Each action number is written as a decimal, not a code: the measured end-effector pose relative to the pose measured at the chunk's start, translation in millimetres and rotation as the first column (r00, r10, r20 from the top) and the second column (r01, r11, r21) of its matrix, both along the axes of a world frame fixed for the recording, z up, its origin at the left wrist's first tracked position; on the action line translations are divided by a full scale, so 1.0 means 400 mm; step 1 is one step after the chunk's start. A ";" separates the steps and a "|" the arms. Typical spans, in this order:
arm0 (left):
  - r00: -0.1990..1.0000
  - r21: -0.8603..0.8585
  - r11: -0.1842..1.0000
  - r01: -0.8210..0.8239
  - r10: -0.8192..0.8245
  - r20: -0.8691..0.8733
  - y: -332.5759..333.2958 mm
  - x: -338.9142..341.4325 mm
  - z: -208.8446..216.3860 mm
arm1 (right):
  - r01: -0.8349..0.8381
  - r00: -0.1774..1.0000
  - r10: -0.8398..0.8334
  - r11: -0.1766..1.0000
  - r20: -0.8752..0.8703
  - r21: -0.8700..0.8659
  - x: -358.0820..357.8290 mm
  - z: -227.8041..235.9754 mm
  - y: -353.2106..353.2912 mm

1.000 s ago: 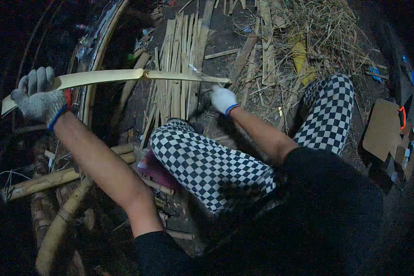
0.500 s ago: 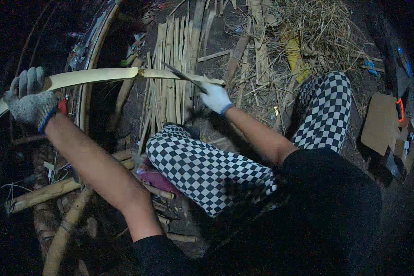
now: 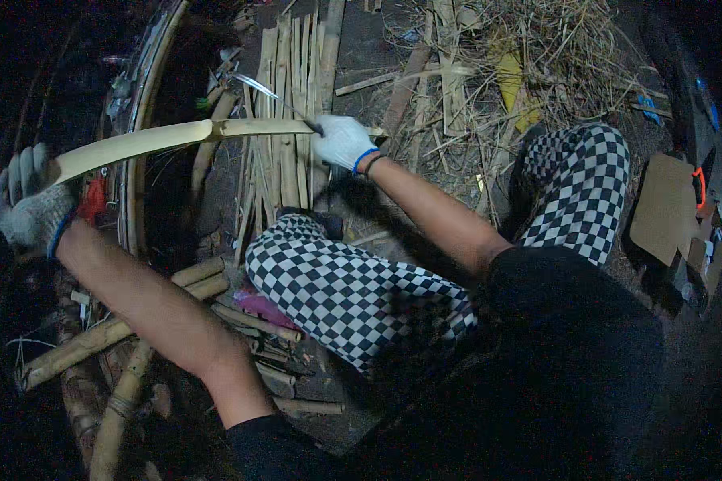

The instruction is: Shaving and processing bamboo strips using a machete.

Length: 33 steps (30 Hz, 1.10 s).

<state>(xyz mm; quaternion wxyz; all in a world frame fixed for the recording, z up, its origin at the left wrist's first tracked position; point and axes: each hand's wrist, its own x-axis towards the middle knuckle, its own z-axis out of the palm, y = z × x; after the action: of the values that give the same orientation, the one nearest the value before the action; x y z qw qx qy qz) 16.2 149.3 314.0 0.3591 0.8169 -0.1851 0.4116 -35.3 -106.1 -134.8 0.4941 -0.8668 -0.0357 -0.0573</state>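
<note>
You had your left hand (image 3: 30, 210) clamped around the pale bamboo strip's (image 3: 148, 142) end and your right hand (image 3: 341, 141) closed on the knife (image 3: 277, 96); keeping the blade shallow, away from the checkered knee (image 3: 313, 256), looked wisest

Split bamboo slats (image 3: 285, 152) lie side by side on the ground, dry straw (image 3: 553, 72) beyond them, round bamboo poles (image 3: 96, 345) lower left, cardboard (image 3: 662, 208) at right
</note>
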 end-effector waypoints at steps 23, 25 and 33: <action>0.780 0.737 0.346 -0.581 0.496 0.382 0.195 0.097 0.054 | 0.075 0.970 -0.084 0.996 -0.230 -0.048 -0.104 -0.379 -0.128; 0.803 0.735 0.382 -0.561 0.466 0.371 0.178 0.122 0.011 | -0.237 0.722 -0.013 0.935 -0.692 -0.265 -0.137 -0.523 -0.213; 0.851 0.757 0.397 -0.519 0.322 0.415 0.150 0.040 -0.009 | -0.023 0.941 -0.003 0.997 -0.339 -0.071 -0.031 -0.299 -0.055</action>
<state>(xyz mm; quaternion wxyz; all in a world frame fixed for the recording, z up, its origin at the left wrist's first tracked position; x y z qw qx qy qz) 32.3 209.5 310.6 -0.2229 0.8580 -0.1832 0.4249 -47.9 -128.3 -254.3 0.4607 -0.8812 0.0435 0.0967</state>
